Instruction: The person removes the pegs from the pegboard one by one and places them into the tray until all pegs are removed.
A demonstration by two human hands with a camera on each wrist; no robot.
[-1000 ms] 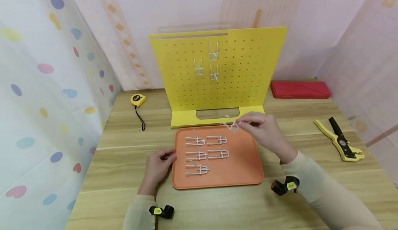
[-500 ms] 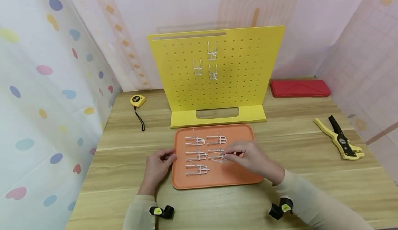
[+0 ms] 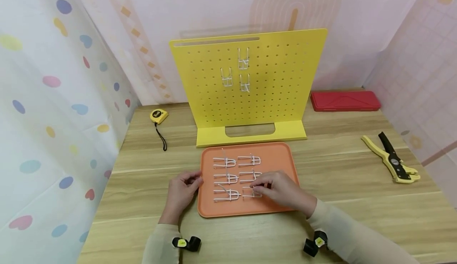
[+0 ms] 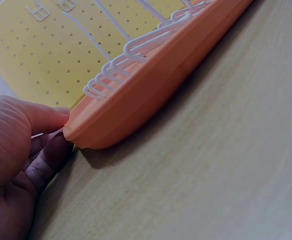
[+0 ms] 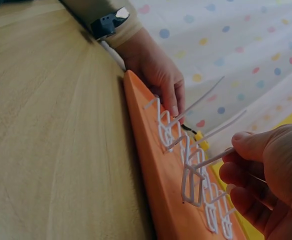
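Observation:
My right hand point(image 3: 282, 189) pinches a white wire pegboard hook point(image 5: 192, 182) by its projecting prong, low over the near part of the orange tray point(image 3: 276, 157). Whether that hook touches the tray is hard to tell. Several similar hooks point(image 3: 226, 178) lie in two columns on the tray, prongs up. At the tray's left edge, my left hand point(image 3: 181, 192) grips the rim, thumb side on top and other fingers below, as the left wrist view shows. Behind the tray stands a yellow pegboard point(image 3: 275, 101) with three white hooks point(image 3: 244, 64) hung on it.
A yellow tape measure point(image 3: 158, 115) with a black strap lies back left on the wooden table point(image 3: 335, 157). To the right are a red case point(image 3: 345, 101) and yellow-and-black wire strippers point(image 3: 394, 163). Patterned curtains point(image 3: 53, 117) border the table.
My right hand has brought the hook from in front of the pegboard down and nearer to me, over the tray beside the front hook. My left hand stays at the rim.

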